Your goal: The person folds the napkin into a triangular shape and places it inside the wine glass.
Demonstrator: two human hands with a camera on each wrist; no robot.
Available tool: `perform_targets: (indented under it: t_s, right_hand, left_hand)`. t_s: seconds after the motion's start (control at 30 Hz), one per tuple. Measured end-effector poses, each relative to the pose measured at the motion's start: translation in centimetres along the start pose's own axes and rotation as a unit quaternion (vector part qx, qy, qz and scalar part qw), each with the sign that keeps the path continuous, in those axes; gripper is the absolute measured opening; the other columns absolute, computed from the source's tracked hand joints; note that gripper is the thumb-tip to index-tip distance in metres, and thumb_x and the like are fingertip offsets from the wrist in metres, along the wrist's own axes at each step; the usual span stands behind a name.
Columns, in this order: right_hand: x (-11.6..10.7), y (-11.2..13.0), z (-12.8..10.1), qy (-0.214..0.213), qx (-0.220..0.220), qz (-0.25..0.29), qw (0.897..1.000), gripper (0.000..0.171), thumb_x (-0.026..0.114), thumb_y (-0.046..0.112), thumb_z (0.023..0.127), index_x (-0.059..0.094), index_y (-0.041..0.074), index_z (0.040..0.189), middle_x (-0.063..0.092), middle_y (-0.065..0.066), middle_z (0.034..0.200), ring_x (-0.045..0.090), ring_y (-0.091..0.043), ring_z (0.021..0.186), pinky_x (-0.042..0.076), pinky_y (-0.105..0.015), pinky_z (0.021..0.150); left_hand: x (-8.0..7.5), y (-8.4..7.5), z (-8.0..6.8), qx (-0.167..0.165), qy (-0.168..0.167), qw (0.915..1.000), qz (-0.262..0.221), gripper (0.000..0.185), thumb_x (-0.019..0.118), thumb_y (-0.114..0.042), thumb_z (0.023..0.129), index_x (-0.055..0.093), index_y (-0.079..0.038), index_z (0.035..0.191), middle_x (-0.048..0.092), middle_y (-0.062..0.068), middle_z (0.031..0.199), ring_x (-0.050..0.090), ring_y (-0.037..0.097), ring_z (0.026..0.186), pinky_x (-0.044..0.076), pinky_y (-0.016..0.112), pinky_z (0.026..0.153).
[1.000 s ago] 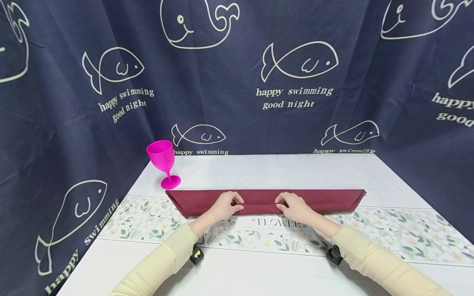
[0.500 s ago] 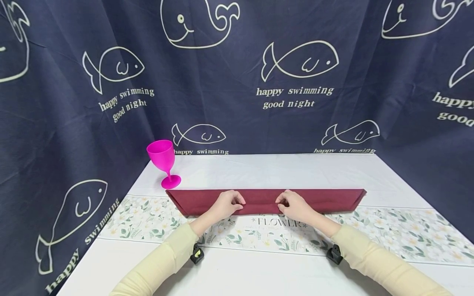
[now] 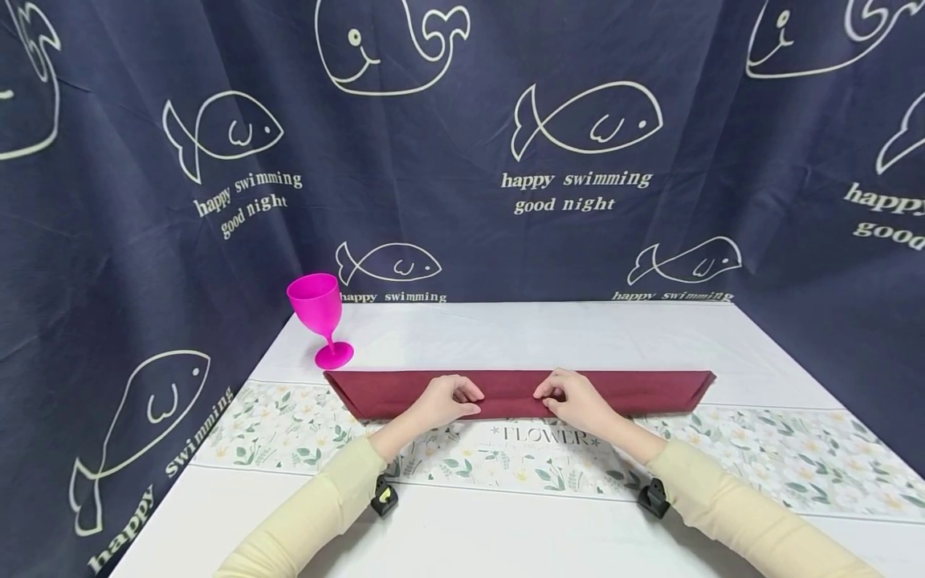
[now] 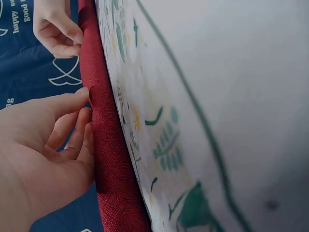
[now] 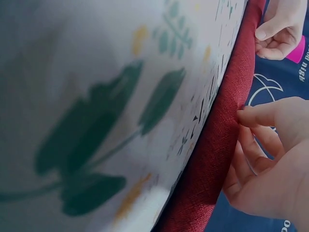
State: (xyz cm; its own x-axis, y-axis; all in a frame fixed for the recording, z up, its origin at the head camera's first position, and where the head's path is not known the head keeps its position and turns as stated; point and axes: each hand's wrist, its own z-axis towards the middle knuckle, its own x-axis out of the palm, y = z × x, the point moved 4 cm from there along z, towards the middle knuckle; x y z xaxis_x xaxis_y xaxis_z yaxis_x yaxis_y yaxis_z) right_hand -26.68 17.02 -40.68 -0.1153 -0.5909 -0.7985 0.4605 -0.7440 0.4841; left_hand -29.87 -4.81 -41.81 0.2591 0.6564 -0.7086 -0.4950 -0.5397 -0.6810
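Note:
A dark red cloth (image 3: 506,384), folded into a long strip with slanted ends, lies across the table in the head view. Close to its middle, my left hand (image 3: 442,400) has its thumb and curved fingers lightly pinching at the cloth. My right hand (image 3: 576,401) does the same a short way to the right, with a faint crease running between the two. In the left wrist view the left hand (image 4: 48,150) meets the cloth (image 4: 104,121) with its fingertips. Fingertips of the right hand (image 5: 277,150) touch the red fabric (image 5: 217,130) in the right wrist view.
Behind the cloth's left end stands an upright magenta goblet (image 3: 316,305). The white table cover (image 3: 535,337) bears a floral band (image 3: 780,457) under the cloth. A navy curtain (image 3: 462,160) with fish drawings encloses the back and sides.
Both hands shift only slightly on the cloth, the left a little to the right and the right fingertips a little to the left. The cloth and goblet stay in place.

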Motion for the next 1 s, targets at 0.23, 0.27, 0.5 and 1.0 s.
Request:
perform_targets:
  t_s: [0.23,0.27,0.5,1.0]
  right_hand:
    - [-0.22,0.18,-0.16,0.006,-0.001,0.0,1.0,0.007,0.062,0.011,0.077,0.067,0.012,0.083,0.057,0.006,0.078,0.045,-0.008,0.064,0.038,-0.02,0.058]
    - [-0.19,0.16,-0.17,0.01,0.002,0.0,1.0,0.007,0.063,0.013,0.077,0.066,0.012,0.083,0.057,0.007,0.078,0.045,-0.007,0.064,0.039,-0.02,0.058]
    - [0.18,0.11,-0.26,0.039,0.002,-0.013,0.999,0.018,0.07,0.023,0.073,0.065,0.013,0.086,0.056,0.004,0.081,0.048,-0.009,0.071,0.041,-0.023,0.064]
    - [0.45,-0.1,-0.26,0.055,-0.002,-0.03,0.998,0.027,0.076,0.015,0.064,0.062,0.013,0.086,0.053,0.003,0.082,0.05,-0.014,0.08,0.04,-0.03,0.072]
  left_hand:
    - [0.1,0.1,0.02,0.014,0.008,0.9998,0.013,0.017,0.07,-0.016,0.074,0.067,-0.013,0.09,0.064,-0.003,0.083,0.054,0.006,0.072,0.045,0.016,0.065]
    - [0.11,0.12,0.01,0.016,0.008,0.9997,0.014,0.017,0.07,-0.016,0.073,0.067,-0.013,0.09,0.064,-0.003,0.083,0.054,0.006,0.072,0.045,0.016,0.065]
    - [0.18,0.24,-0.16,0.026,0.019,0.9992,0.024,0.023,0.071,-0.015,0.072,0.066,-0.013,0.095,0.062,-0.003,0.087,0.054,0.008,0.077,0.045,0.018,0.068]
    - [0.41,-0.2,-0.41,0.036,0.043,0.996,0.069,0.031,0.071,-0.006,0.07,0.062,-0.014,0.1,0.057,0.0,0.093,0.049,0.015,0.086,0.041,0.027,0.079]
